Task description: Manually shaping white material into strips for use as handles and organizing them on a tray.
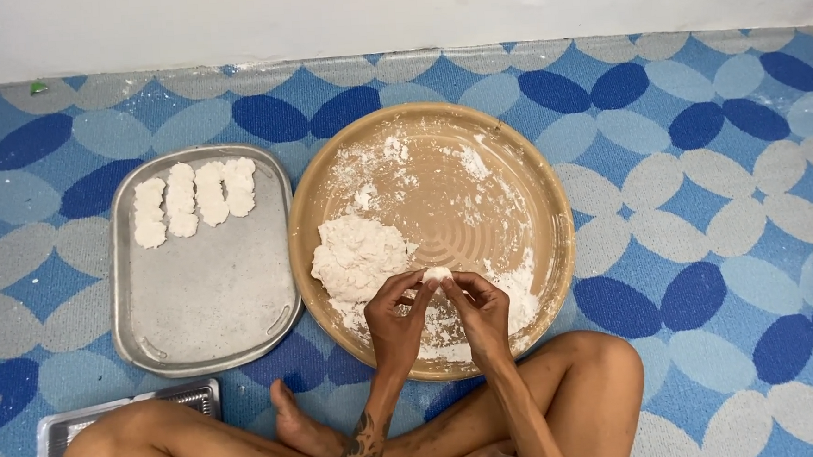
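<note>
So, the small white dough piece (438, 274) sits pinched between both sets of fingertips, held just above the 6 o'clock part of the round tan tray (544, 203). The left hand (395, 312) grips it from the 9 o'clock side and the right hand (482, 306) from 3 o'clock, fingers curled in around it, both grasping the same little lump.

Just beside the hands, at about 10 o'clock from them, is the main dough mound (359, 256), still a decent pile, with loose flour (464, 174) scattered over the tray's ridged middle and around its lower edge.

Over at 9 o'clock from the tan tray, touching or nearly touching it, lies a rounded rectangular metal tray (206, 295). Four shaped dough pieces (194, 199) are lined up along its 12 o'clock end, and most of that tray is bare. Judging by that, it's early going: four done, one in hand, plenty of dough left.

Everything sits on a blue and grey patterned mat (699, 148). The person's crossed legs (563, 387) frame the bottom, and a metal grater-like thing (129, 415) peeks out at 7 o'clock.
</note>
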